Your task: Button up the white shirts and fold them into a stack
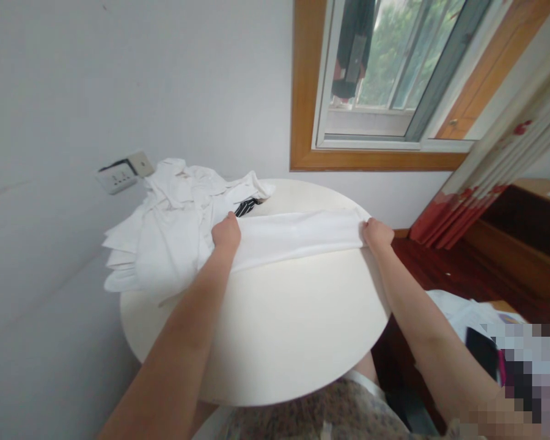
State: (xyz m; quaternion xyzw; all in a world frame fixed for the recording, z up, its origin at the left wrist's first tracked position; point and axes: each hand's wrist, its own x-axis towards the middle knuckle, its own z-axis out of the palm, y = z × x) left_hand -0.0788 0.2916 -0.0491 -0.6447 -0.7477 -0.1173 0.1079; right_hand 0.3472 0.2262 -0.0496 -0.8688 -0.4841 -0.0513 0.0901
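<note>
A long folded strip of white cloth (297,235) lies across the round white table (297,330), and both my hands grip its far edge. My left hand (227,232) is closed on the strip's left end, right beside a heap of white garments (169,226). At the table's right rim, my right hand (378,234) is closed on the other end. A black-and-white striped piece of fabric (246,207) pokes out from under the heap, just beyond my left hand. What kind of garment the strip is cannot be made out.
The table stands against a white wall with a socket (121,174) at the left. A wood-framed window (307,157) is beyond it. To the right are a red-and-white curtain (458,208), a wooden cabinet (517,226) and a pile with a dark phone-like object (482,353).
</note>
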